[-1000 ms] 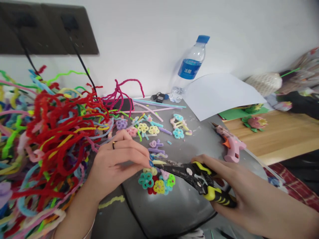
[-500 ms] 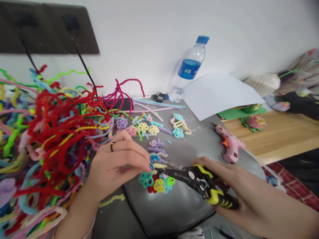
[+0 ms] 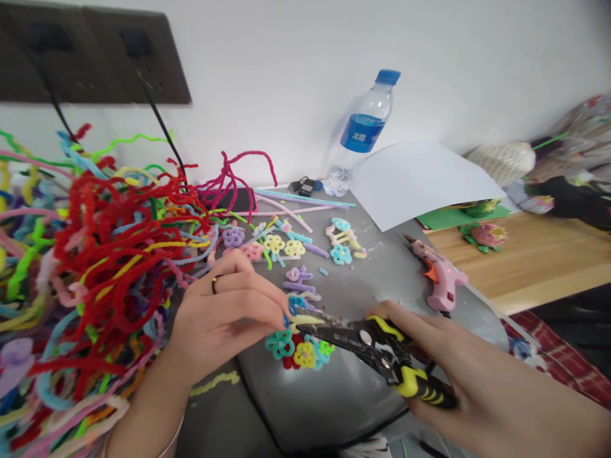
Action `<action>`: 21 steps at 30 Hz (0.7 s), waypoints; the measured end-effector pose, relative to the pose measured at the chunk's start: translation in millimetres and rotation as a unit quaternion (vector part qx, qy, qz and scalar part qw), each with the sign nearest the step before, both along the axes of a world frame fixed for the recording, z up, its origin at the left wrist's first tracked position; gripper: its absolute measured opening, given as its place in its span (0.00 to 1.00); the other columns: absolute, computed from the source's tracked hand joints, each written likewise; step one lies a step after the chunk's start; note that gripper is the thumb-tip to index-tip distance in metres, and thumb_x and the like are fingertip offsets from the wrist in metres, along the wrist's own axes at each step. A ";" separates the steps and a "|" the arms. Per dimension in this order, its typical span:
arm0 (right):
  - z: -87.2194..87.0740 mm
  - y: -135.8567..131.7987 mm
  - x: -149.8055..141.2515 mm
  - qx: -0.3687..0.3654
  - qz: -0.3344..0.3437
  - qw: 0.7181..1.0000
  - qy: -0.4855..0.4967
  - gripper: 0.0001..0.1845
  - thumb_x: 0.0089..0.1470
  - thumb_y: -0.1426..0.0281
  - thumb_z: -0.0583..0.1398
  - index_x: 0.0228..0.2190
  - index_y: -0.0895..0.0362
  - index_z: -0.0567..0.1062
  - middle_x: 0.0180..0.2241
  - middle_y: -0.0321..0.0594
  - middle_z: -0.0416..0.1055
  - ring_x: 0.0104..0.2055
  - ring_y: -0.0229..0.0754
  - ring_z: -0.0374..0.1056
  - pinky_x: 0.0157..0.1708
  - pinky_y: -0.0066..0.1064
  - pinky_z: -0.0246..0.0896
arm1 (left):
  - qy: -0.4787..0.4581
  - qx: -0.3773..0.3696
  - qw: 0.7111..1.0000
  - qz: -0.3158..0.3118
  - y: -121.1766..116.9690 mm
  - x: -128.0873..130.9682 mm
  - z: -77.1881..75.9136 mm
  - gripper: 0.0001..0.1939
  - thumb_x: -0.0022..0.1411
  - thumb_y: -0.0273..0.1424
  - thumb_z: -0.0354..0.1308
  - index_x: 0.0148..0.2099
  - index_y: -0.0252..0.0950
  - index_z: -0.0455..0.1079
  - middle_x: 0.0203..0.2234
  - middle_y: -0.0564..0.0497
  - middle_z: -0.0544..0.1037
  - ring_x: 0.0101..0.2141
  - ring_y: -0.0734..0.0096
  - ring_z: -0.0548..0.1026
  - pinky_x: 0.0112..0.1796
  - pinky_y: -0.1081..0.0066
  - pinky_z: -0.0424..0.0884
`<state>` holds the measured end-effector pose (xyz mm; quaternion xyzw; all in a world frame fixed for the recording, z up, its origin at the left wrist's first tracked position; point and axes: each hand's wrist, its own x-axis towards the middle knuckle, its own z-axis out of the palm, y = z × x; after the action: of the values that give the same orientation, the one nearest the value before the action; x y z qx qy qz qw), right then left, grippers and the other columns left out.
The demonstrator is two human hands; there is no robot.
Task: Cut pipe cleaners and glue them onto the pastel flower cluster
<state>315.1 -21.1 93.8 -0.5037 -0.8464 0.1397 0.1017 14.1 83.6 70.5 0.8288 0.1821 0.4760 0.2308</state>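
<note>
My left hand (image 3: 224,315) pinches a pale yellow pipe cleaner piece (image 3: 303,320) at its fingertips, just above a cluster of small pipe cleaner flowers (image 3: 300,348) on the grey table (image 3: 334,401). My right hand (image 3: 458,375) grips black pliers with yellow handles (image 3: 382,353). The plier tips meet the yellow piece beside my left fingertips. A ring sits on my left hand.
A big tangle of coloured pipe cleaners (image 3: 81,280) fills the left. More small flowers and cut pieces (image 3: 291,245) lie further back. A pink glue gun (image 3: 442,277) lies to the right, a water bottle (image 3: 363,130) and white paper (image 3: 420,181) behind it.
The pliers and my right hand have dropped slightly and tilted; the plier tips stay at the yellow piece. My left hand has shifted a little lower and left.
</note>
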 end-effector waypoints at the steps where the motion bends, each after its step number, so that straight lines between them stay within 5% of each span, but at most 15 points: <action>1: 1.0 1.1 -0.6 0.002 0.006 1.000 -0.008 0.41 0.44 0.74 0.62 0.61 0.53 0.62 0.45 0.46 0.83 0.37 0.52 0.82 0.28 0.34 0.79 | 0.002 0.005 1.000 0.003 -0.1 0.1 -0.2 0.06 0.69 0.29 0.63 0.37 0.44 0.74 0.30 0.56 0.86 0.27 0.69 0.79 0.38 0.60 0.71; 21: 4.8 2.7 -3.5 0.017 0.025 0.999 -0.032 0.42 0.46 0.74 0.59 0.63 0.55 0.55 0.43 0.47 0.82 0.37 0.50 0.82 0.30 0.32 0.79 | 0.002 0.035 0.999 0.018 -3.5 -0.3 0.3 0.07 0.71 0.27 0.61 0.38 0.43 0.73 0.29 0.56 0.84 0.28 0.71 0.78 0.37 0.62 0.70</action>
<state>311.6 -18.4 98.6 -0.4847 -0.8639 0.1116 0.0794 13.8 80.1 70.8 0.8338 0.1806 0.4849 0.1926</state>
